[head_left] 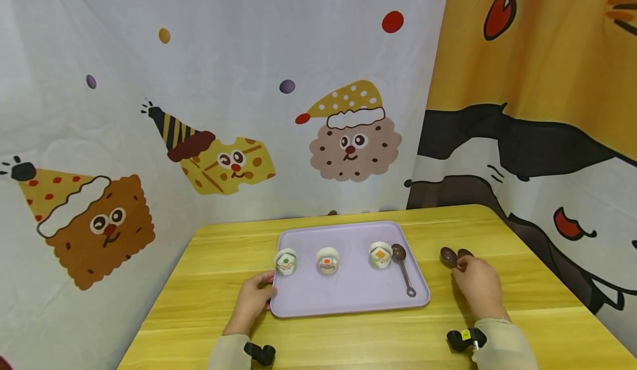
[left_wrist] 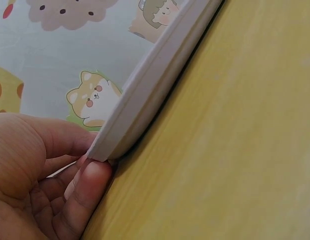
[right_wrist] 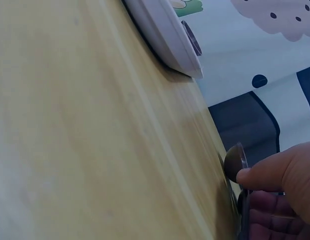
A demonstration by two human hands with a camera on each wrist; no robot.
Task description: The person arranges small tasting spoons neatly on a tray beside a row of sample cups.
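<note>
Hiding 2 spoons (head_left: 448, 257) ptly: R hand (head_left: 479, 286).

1. Lilac tray (head_left: 343, 294): smooth, plastic-looking, softly matt.
2. Brown spoons (head_left: 448, 257) at right: glossy, plastic-looking.
3. Table (head_left: 199, 309): smooth wood-grain surface, faintly shiny.
4. Far curtain (head_left: 239, 38): matt, lightly creased cloth.
5. Near sleeves (head_left: 506, 345): matt cloth.

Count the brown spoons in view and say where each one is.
3. The first spoon lies on the right side of the tray; the second spoon and third spoon are at the right hand, which mostly hides their handles.
</note>
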